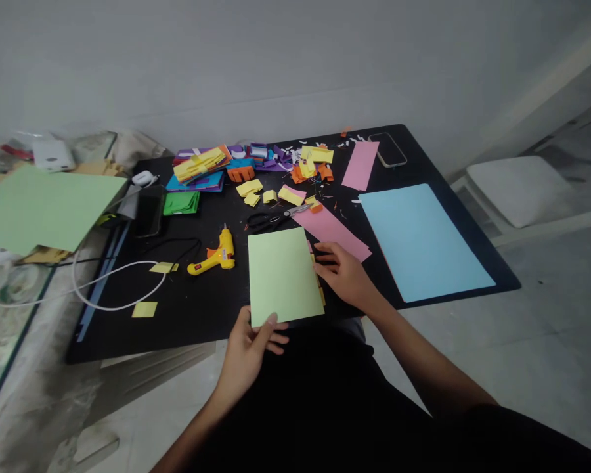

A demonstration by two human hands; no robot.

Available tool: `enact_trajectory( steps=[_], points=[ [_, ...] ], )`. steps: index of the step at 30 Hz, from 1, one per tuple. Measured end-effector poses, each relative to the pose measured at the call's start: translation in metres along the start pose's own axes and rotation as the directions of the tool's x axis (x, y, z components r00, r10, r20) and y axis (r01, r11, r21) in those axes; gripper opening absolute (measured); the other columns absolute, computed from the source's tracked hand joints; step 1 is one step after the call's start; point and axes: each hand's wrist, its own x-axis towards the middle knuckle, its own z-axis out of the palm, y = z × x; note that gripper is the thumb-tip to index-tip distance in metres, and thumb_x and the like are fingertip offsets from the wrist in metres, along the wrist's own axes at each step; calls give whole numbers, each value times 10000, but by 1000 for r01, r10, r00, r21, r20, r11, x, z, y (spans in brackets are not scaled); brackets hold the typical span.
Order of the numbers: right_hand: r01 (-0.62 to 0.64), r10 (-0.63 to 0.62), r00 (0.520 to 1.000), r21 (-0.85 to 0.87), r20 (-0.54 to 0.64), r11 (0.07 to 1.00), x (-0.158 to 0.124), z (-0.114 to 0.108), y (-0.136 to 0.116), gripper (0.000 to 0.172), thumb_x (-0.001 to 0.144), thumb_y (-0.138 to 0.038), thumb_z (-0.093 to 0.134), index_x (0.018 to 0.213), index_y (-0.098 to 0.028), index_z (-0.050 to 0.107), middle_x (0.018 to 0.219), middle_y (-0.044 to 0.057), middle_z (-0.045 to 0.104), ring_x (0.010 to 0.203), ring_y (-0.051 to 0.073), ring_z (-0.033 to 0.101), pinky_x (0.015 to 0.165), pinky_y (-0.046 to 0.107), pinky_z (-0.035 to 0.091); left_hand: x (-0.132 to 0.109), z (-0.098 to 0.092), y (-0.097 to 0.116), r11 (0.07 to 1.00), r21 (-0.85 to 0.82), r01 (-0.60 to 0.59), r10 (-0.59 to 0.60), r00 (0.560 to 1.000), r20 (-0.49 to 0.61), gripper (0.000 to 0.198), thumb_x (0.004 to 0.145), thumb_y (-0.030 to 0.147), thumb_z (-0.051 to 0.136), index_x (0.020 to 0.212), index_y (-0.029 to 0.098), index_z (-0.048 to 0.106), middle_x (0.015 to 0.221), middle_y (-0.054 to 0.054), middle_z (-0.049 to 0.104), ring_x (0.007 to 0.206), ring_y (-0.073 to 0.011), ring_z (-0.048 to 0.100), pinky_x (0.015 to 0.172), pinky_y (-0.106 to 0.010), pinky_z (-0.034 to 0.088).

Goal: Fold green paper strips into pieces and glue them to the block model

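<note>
A light green sheet of paper (284,276) lies at the near edge of the black table, with small coloured tabs showing along its right side. My left hand (255,338) grips its lower left edge, thumb on top and fingers beneath. At the right edge my right hand (342,272) touches the tabbed side, its fingers stretched and slightly bent. Just left of the sheet rests a yellow glue gun (217,253). Behind the sheet lie black-handled scissors (270,219) and a pink paper strip (332,230).
Blue sheets (426,243) lie on the table's right side. Folded coloured papers (201,167) and paper scraps (308,161) cover the back. A phone (148,211) and a white cable (118,307) are at left, near a larger green sheet (44,203). A white stool (517,187) stands right.
</note>
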Motion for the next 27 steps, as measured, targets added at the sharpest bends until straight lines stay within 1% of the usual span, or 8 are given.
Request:
enact_trajectory(
  steps=[5, 8, 10, 13, 16, 19, 22, 27],
  points=[
    [134, -134, 991, -154, 11, 979, -6, 2, 3, 396, 865, -159, 720, 1257, -210, 685, 1276, 125, 688, 1081, 265, 731, 944, 479, 659, 3, -22, 2, 947, 319, -42, 49, 999, -14, 509, 912, 713, 617, 888, 206, 576, 663, -12, 718, 463, -146, 622, 405, -233, 465],
    [163, -163, 986, -213, 15, 963, -9, 4, 4, 373, 886, -155, 697, 1255, -212, 712, 1341, 133, 646, 1121, 266, 721, 963, 464, 656, 8, -37, 10, 809, 569, -150, 214, 976, -46, 514, 974, 652, 570, 719, 207, 583, 593, 9, 644, 491, -137, 600, 518, -258, 493],
    [168, -170, 985, -249, 16, 954, -9, 5, 6, 363, 904, -166, 679, 1261, -212, 724, 1372, 143, 626, 1138, 275, 719, 969, 468, 654, 14, -41, 14, 681, 687, -254, 401, 914, -59, 440, 990, 586, 588, 768, 209, 638, 675, -6, 668, 597, -165, 648, 617, -292, 532],
    [198, -201, 979, -319, 22, 927, -10, 6, 9, 384, 910, -139, 637, 1273, -221, 730, 1401, 149, 621, 1207, 301, 695, 1026, 507, 625, 28, -41, 18, 438, 785, -439, 640, 765, 71, 283, 1005, 468, 607, 1034, 205, 707, 1077, -102, 742, 1010, -266, 722, 900, -412, 579],
    [239, -247, 968, -405, 35, 882, -10, 6, 9, 388, 926, -134, 607, 1286, -212, 730, 1440, 161, 618, 1316, 324, 635, 1132, 564, 542, 41, -37, 20, 281, 801, -528, 706, 680, 201, 305, 1005, 386, 613, 1246, 200, 641, 1437, -172, 624, 1352, -350, 587, 1098, -551, 493],
    [263, -262, 963, -446, 66, 855, -11, 5, 9, 380, 939, -151, 609, 1297, -189, 728, 1478, 167, 611, 1380, 332, 587, 1188, 583, 482, 47, -33, 22, 300, 770, -563, 701, 677, 222, 399, 966, 386, 670, 1298, 192, 566, 1482, -194, 591, 1376, -364, 576, 1109, -576, 488],
    [263, -254, 964, -449, 81, 854, -11, 3, 6, 377, 939, -151, 611, 1294, -191, 734, 1497, 161, 608, 1400, 332, 571, 1198, 594, 466, 44, -30, 22, 388, 706, -593, 664, 711, 232, 515, 967, 391, 667, 1415, 207, 491, 1512, -180, 577, 1412, -346, 563, 1146, -558, 477],
    [258, -236, 966, -427, 105, 867, -15, 0, 2, 381, 937, -149, 617, 1286, -230, 745, 1509, 137, 601, 1409, 327, 561, 1196, 599, 462, 31, -30, 14, 523, 664, -534, 633, 765, 118, 606, 977, 370, 644, 1513, 210, 413, 1423, -163, 636, 1313, -319, 636, 1097, -510, 519]
  ],
)
